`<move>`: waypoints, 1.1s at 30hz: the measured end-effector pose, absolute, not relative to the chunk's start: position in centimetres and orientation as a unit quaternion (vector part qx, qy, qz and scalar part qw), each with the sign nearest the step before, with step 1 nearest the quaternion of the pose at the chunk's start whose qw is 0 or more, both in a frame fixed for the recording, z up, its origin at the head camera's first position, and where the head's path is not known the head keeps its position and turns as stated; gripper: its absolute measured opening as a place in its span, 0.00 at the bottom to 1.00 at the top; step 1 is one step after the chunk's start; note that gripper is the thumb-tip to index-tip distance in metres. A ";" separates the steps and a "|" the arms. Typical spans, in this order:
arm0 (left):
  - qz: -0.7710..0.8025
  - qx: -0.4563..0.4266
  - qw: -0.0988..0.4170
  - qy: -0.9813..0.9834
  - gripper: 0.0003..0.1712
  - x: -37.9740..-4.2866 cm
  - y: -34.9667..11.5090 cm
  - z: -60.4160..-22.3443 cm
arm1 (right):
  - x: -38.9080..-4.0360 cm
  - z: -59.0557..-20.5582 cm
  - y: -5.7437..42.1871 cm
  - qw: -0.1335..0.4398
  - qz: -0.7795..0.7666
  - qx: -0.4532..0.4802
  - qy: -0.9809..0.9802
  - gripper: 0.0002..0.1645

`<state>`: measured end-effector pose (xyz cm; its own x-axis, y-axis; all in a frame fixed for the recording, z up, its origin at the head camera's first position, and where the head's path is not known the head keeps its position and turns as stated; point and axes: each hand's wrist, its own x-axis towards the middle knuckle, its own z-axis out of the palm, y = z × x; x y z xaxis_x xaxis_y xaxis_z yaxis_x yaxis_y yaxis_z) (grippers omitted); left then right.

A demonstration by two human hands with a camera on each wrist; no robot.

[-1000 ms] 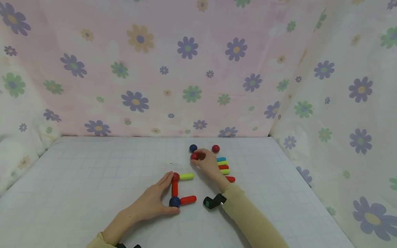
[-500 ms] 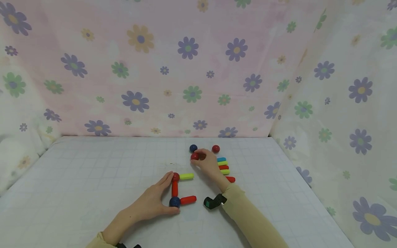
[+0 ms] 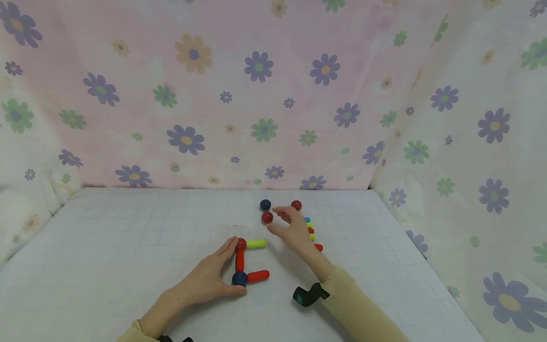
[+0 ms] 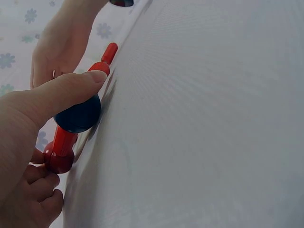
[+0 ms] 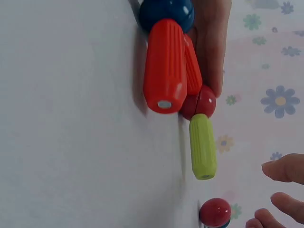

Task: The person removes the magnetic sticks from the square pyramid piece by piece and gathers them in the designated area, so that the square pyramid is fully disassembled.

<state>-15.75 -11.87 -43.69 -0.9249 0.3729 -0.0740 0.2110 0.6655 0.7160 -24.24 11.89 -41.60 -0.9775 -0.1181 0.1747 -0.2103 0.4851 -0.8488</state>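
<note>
My left hand [image 3: 206, 279] grips a C-shaped frame of magnetic sticks and balls, thumb at its blue ball [image 3: 240, 279] and fingertips at its red ball [image 3: 241, 244]. A red stick [image 3: 240, 261] joins the two balls. Another red stick [image 3: 258, 276] and a yellow-green stick [image 3: 256, 243] point right from them. My right hand [image 3: 296, 233] hovers with fingers apart, just right of a loose red ball [image 3: 267, 217] on the table. In the right wrist view, a metal tip [image 5: 164, 104] shows on the nearer red stick's end.
Behind the loose red ball sits a blue ball [image 3: 265, 204], with another red ball [image 3: 296, 205] to its right. A row of coloured sticks [image 3: 310, 231] lies partly hidden behind my right hand. A floral cloth [image 3: 231, 95] hangs behind the white table [image 3: 128, 237].
My right hand has let go of the red ball and drawn back slightly right, fingers spreading. The ball stays in front of the blue one. My left hand and the frame hold still.
</note>
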 end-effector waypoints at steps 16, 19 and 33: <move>0.369 0.166 0.100 0.909 0.67 -15.8 -12.0 -43.7 | -20.1 -41.3 12.8 0.003 0.531 0.130 -0.837 0.24; 0.371 0.166 0.101 0.908 0.67 -15.8 -12.0 -43.7 | -20.2 -41.5 12.5 0.001 0.528 0.130 -0.839 0.24; 0.377 0.171 0.104 0.904 0.66 -15.7 -11.8 -43.7 | -21.9 -42.1 10.5 -0.052 0.487 0.155 -0.858 0.25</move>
<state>-15.65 -11.83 -43.66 -0.9198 0.3879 -0.0584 0.2315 0.6570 0.7174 -21.87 10.45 -42.09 -0.9469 -0.3153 0.0621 -0.2149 0.4775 -0.8519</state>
